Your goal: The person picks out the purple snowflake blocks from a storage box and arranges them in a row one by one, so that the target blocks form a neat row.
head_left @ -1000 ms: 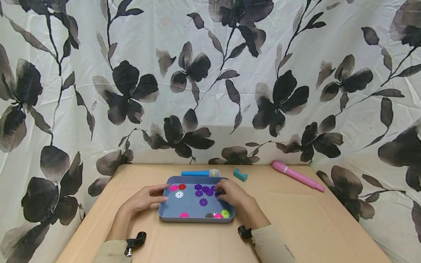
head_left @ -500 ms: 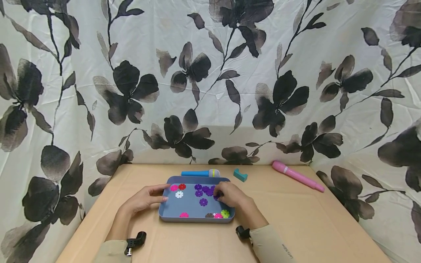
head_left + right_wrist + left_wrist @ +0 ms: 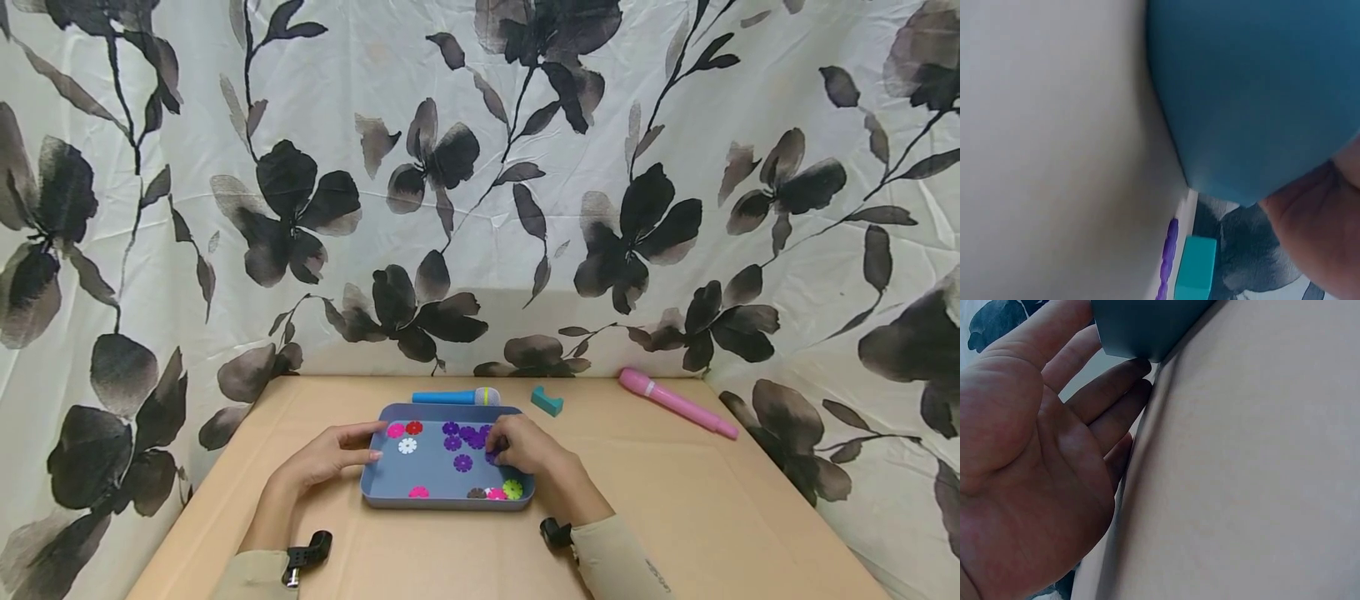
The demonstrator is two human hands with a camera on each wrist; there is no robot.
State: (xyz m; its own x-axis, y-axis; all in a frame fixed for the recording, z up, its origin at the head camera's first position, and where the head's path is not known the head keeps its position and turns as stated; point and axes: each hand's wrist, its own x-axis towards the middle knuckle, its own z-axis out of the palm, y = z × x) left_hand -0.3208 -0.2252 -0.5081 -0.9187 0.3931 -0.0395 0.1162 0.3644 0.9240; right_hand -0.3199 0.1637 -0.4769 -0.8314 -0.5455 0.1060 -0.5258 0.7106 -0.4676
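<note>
A shallow blue-grey tray (image 3: 423, 482) holds several flower-shaped discs. Purple flower discs (image 3: 463, 462) lie grouped in its right half. My right hand (image 3: 528, 446) reaches over the right rim with curled fingers, pinching a purple disc near the group; the fingertips partly hide it. At the left end, my left hand (image 3: 322, 457) touches the tray with thumb and fingers extended. The left wrist view has this hand's fingers (image 3: 1107, 390) against the tray's outer corner (image 3: 1138, 331). In the right wrist view the tray wall (image 3: 1254, 94) covers most of the right hand (image 3: 1319, 231).
Behind the tray lies a blue toy microphone (image 3: 453, 397). A teal block (image 3: 547, 402) sits to its right, with a pink microphone (image 3: 675, 403) farther right. White, red, pink, brown and green discs (image 3: 512, 489) lie elsewhere in the tray. A floral curtain (image 3: 525, 250) hangs behind the table.
My right hand has shifted slightly left, its fingers more curled over the purple discs. The left hand and tray have stayed in place.
</note>
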